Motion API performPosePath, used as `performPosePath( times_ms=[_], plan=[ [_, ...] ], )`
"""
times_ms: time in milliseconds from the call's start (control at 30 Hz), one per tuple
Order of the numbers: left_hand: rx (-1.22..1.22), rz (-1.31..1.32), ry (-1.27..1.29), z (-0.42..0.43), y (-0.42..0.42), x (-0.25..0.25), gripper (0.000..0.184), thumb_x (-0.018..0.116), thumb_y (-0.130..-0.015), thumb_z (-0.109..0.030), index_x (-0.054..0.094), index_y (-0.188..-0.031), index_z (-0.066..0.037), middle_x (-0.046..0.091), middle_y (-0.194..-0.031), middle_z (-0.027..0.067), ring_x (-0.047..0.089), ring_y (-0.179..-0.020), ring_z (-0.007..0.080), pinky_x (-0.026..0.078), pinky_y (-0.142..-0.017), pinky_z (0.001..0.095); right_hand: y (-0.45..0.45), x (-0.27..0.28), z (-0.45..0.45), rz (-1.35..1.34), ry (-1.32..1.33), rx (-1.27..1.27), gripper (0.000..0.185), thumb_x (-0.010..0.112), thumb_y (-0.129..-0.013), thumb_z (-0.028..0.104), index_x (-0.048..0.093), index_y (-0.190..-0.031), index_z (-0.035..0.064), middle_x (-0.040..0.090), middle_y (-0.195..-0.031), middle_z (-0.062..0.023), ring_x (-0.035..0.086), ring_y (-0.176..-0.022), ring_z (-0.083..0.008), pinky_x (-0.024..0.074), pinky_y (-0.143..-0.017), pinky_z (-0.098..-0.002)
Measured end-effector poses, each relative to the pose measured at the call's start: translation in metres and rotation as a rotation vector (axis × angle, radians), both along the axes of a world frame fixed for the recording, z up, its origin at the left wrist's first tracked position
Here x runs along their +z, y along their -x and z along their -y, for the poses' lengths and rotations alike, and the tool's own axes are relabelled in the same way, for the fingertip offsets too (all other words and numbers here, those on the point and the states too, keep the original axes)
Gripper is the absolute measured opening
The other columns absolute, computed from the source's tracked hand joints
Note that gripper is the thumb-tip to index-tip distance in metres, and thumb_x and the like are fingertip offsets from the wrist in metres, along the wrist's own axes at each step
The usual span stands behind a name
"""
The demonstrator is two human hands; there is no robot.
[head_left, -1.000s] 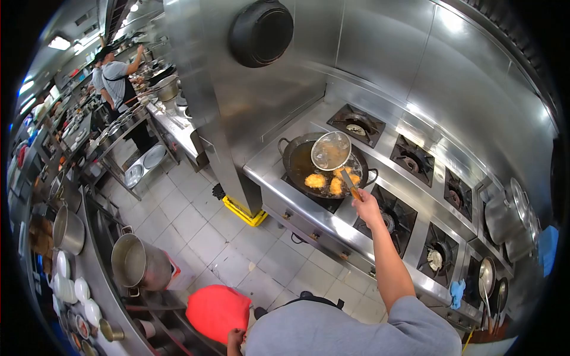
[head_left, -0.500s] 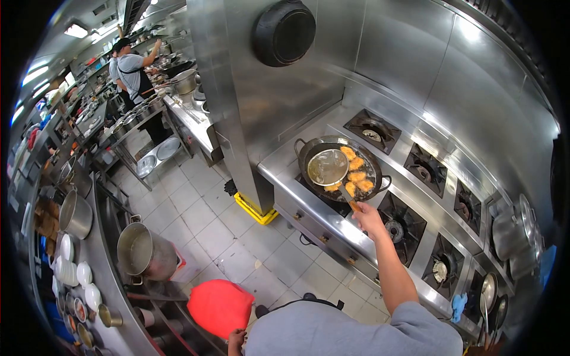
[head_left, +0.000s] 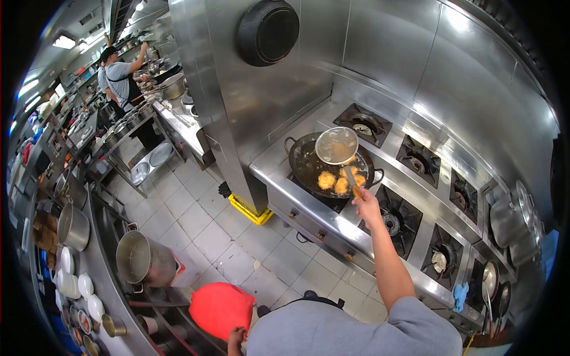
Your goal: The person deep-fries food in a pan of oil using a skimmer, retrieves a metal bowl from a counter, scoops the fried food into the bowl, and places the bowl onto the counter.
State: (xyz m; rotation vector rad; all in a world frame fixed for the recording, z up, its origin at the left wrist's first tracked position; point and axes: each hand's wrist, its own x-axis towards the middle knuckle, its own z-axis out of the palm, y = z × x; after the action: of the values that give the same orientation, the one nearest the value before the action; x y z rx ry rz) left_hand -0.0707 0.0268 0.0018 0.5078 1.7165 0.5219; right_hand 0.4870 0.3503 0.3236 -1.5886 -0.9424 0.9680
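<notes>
My right hand (head_left: pixel 367 206) is wrapped round the wooden handle of a round strainer (head_left: pixel 336 145). The strainer's basket is over the far part of a black two-handled wok (head_left: pixel 306 169). Golden fried pieces (head_left: pixel 326 180) lie in the oil, on the near side of the basket. At the bottom edge, my left hand (head_left: pixel 237 336) is beside a red rounded object (head_left: pixel 221 310); its fingers are mostly hidden and its hold is unclear.
Bare burners (head_left: pixel 440 260) are behind and right of the wok. A large pot (head_left: pixel 144 258) and white bowls (head_left: pixel 85 286) are at left. Another wok (head_left: pixel 268 32) hangs above. A co-worker (head_left: pixel 122 77) stands at the far left counter. Yellow object (head_left: pixel 252 212) on the floor.
The strainer moved from the far side to the wok's left, then back to the far side. The fried pieces shifted in the oil. The camera view swung and partly returned.
</notes>
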Motion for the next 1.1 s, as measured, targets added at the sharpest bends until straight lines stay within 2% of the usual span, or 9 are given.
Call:
performPosePath(
  times_ms=[33, 133, 233, 367, 433, 533, 733, 933, 1100],
  plan=[
    [-0.010, -0.013, -0.004, -0.001, -0.001, 0.001, 0.020, 0.060, -0.082, -0.014, 0.060, -0.100, -0.005, 0.060, -0.073, 0.0057, 0.056, -0.051, 0.0155, 0.046, -0.042, 0.0300, -0.010, -0.006, -0.003, 0.002, -0.001, 0.000, 0.047, 0.051, -0.089, 0.006, 0.040, -0.134, 0.0037, 0.058, -0.083, -0.0045, 0.047, -0.053, -0.0083, 0.0359, -0.043, -0.0218],
    [-0.021, -0.025, 0.001, -0.002, -0.004, 0.003, 0.025, 0.061, -0.082, -0.013, 0.059, -0.106, -0.004, 0.061, -0.075, 0.0065, 0.057, -0.052, 0.0161, 0.046, -0.042, 0.0299, -0.030, -0.010, -0.007, 0.455, -0.032, -0.086, 0.047, 0.053, -0.086, 0.005, 0.045, -0.131, 0.0011, 0.063, -0.098, -0.0088, 0.056, -0.061, -0.0138, 0.0450, -0.053, -0.0262],
    [-0.059, -0.048, 0.008, 0.003, -0.006, 0.003, 0.031, 0.062, -0.082, -0.012, 0.057, -0.111, -0.004, 0.061, -0.078, 0.0074, 0.058, -0.053, 0.0169, 0.046, -0.043, 0.0301, -0.054, -0.037, -0.018, 0.708, -0.132, -0.094, 0.047, 0.054, -0.085, 0.006, 0.046, -0.130, -0.0003, 0.063, -0.098, -0.0092, 0.056, -0.062, -0.0134, 0.0458, -0.054, -0.0276],
    [-0.054, -0.040, 0.026, 0.009, -0.008, 0.001, 0.036, 0.063, -0.082, -0.013, 0.056, -0.115, -0.004, 0.062, -0.081, 0.0087, 0.058, -0.053, 0.0177, 0.047, -0.043, 0.0302, -0.052, -0.041, -0.019, 0.794, -0.125, -0.066, 0.046, 0.055, -0.083, 0.006, 0.048, -0.128, -0.0016, 0.063, -0.095, -0.0087, 0.054, -0.060, -0.0138, 0.0451, -0.054, -0.0280],
    [-0.035, -0.016, 0.037, 0.009, -0.008, -0.001, 0.036, 0.063, -0.082, -0.013, 0.055, -0.116, -0.004, 0.062, -0.081, 0.0089, 0.058, -0.053, 0.0179, 0.047, -0.043, 0.0302, -0.039, -0.035, -0.017, 0.458, 0.011, -0.016, 0.048, 0.054, -0.082, 0.005, 0.047, -0.129, -0.0012, 0.062, -0.090, -0.0084, 0.053, -0.057, -0.0143, 0.0436, -0.052, -0.0267],
    [0.001, -0.008, 0.068, 0.009, -0.007, 0.002, 0.037, 0.063, -0.081, -0.013, 0.054, -0.117, -0.004, 0.062, -0.083, 0.0095, 0.058, -0.055, 0.0184, 0.047, -0.044, 0.0305, -0.008, -0.002, -0.008, 0.169, 0.113, 0.010, 0.049, 0.053, -0.082, 0.004, 0.046, -0.129, -0.0012, 0.059, -0.083, -0.0066, 0.049, -0.053, -0.0112, 0.0390, -0.047, -0.0243],
    [-0.009, -0.040, 0.071, 0.008, -0.007, 0.008, 0.039, 0.062, -0.080, -0.013, 0.053, -0.117, -0.005, 0.063, -0.086, 0.0103, 0.059, -0.056, 0.0186, 0.047, -0.044, 0.0312, 0.004, 0.000, -0.006, 0.021, 0.172, 0.141, 0.058, 0.056, -0.079, 0.004, 0.039, -0.135, -0.0025, 0.059, -0.080, -0.0063, 0.045, -0.051, -0.0089, 0.0363, -0.044, -0.0236],
    [-0.029, -0.039, 0.043, 0.015, -0.009, 0.011, 0.036, 0.062, -0.081, -0.014, 0.054, -0.115, -0.006, 0.064, -0.083, 0.0093, 0.059, -0.056, 0.0184, 0.047, -0.044, 0.0319, 0.007, -0.003, 0.001, -0.232, 0.156, 0.160, 0.055, 0.053, -0.084, 0.005, 0.035, -0.136, -0.0008, 0.058, -0.079, -0.0053, 0.042, -0.048, -0.0064, 0.0310, -0.039, -0.0198],
    [-0.056, 0.029, -0.026, 0.023, 0.001, -0.020, 0.034, 0.062, -0.081, -0.015, 0.055, -0.114, -0.006, 0.064, -0.084, 0.0091, 0.059, -0.057, 0.0185, 0.047, -0.045, 0.0319, -0.001, -0.002, 0.004, -0.295, 0.073, 0.122, 0.049, 0.051, -0.087, 0.005, 0.038, -0.134, -0.0002, 0.058, -0.079, -0.0043, 0.042, -0.047, -0.0062, 0.0310, -0.039, -0.0197]
  ],
)
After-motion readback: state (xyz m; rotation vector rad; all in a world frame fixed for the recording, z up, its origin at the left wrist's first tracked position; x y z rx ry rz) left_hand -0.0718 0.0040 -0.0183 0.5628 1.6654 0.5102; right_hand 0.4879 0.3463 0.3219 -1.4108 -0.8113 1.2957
